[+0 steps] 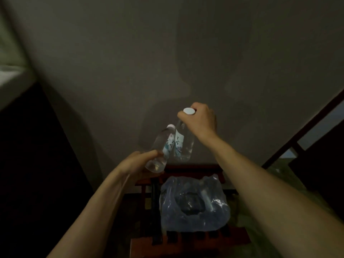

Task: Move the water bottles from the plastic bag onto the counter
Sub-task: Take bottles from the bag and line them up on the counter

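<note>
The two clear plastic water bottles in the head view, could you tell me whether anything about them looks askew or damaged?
Nothing damaged or spilled. The left hand grips one clear plastic water bottle by its base, tilted; the right hand holds the other bottle by its white cap, hanging near upright.

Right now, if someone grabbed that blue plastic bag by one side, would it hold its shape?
Probably not. The blue bag looks thin and crinkled, slumped on the wooden rack, so it would likely flop and sag. Its shiny film may feel slippery. Something dark seems to be left inside, so it might swing.
</note>
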